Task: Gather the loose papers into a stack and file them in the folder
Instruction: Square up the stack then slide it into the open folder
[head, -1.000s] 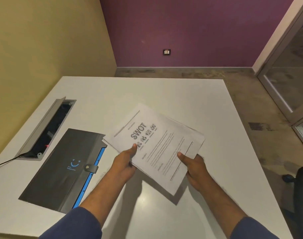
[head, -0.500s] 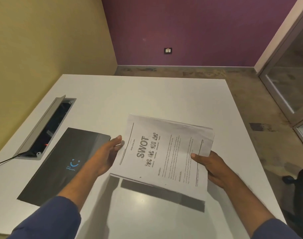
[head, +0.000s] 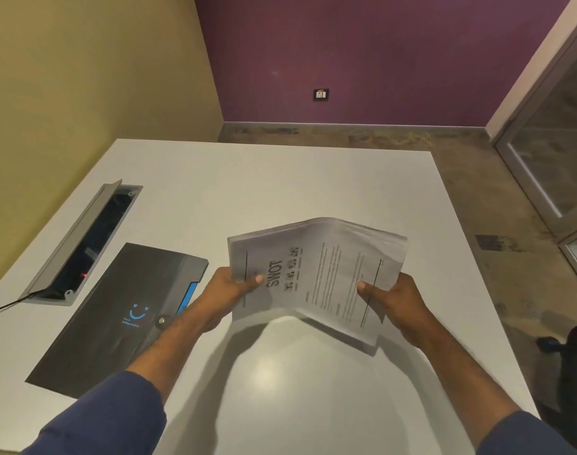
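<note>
- So, biggest first: white table (head: 280, 178) fills most of the view, square-ish, w/ a yellow wall on my left, a purple wall at the far end and a glass door off to the right.
- Cable box (head: 83, 244) is sunk into the table on the far left, lid tipped up, dark inside, a small red light showing, thin black cable running out of its near end.
- Folder (head: 116, 310) lies flat on the table just right of that box, dark grey, blue smiley logo on the cover, snap strap on its right edge, a strip of blue showing at that edge. It's closed; my left forearm passes over its near right corner.
- Papers (head: 316, 274) are in the air above the table centre, right of the folder and apart from it, gathered into one thick stack. Stack bows upward in the middle like a tent; top sheet reads "SWOT" sideways, small text I can't read.
- My left hand (head: 228, 290) pinches the stack's left edge, thumb on top near the heading, fingers under.
- My right hand (head: 392, 300) pinches the right edge the same way, thumb on the top sheet, fingers hidden beneath.
- Wall socket (head: 320, 94) sits low on the purple wall, far off.
</note>
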`<state>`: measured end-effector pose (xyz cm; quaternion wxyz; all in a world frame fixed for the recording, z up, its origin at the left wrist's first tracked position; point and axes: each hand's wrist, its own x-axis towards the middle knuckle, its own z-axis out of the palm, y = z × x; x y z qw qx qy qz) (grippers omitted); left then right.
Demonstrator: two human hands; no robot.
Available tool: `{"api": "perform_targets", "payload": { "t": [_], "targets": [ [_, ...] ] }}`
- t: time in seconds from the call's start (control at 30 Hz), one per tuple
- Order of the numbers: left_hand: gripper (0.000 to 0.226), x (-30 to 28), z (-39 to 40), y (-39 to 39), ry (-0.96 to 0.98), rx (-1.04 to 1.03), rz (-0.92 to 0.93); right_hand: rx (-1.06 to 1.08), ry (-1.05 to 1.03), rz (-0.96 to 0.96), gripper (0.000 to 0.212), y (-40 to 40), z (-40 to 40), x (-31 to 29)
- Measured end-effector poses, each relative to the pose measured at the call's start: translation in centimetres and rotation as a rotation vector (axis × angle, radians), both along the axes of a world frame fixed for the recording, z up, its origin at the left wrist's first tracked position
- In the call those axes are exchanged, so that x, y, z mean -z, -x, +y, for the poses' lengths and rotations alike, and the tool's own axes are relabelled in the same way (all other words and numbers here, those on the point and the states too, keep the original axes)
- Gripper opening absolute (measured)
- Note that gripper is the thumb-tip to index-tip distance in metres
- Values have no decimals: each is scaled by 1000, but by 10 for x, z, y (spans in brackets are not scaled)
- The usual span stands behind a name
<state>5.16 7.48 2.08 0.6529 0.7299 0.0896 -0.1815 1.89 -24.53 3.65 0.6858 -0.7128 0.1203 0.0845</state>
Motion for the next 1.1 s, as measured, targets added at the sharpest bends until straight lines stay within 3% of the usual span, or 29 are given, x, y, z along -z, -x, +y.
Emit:
{"api": "perform_targets", "payload": {
  "t": [0.07, 0.17, 0.23, 0.37, 0.47, 0.6, 0.67, 0.83, 1.1],
  "targets": [
    [19, 0, -8, 2, -5, -84, -75, 66, 28, -61, 30, -1, 6, 3],
    [37, 5, -16, 8, -2, -148, -155, 174, 11, -130, 19, 1, 13, 13],
    [31, 16, -18, 15, 21, -186, -143, 204, 8, -153, 18, 5, 15, 25],
    [23, 48, -28, 39, 8, -234, -35, 202, 57, -62, 25, 24, 24, 64],
    [21, 61, -39, 51, -26, -301, -29, 265, 78, 9, 17, 32, 29, 84],
    [29, 60, -47, 53, 21, -311, -177, 340, 168, -21, 10, 35, 33, 84],
    [30, 60, -49, 55, 30, -312, -174, 336, 195, -28, 8, 37, 33, 84],
    [18, 71, -53, 60, -158, -341, -136, 260, 292, 41, 12, 42, 29, 96],
    [16, 79, -52, 60, -201, -347, -97, 262, 346, 84, 12, 50, 30, 107]
  ]
}}
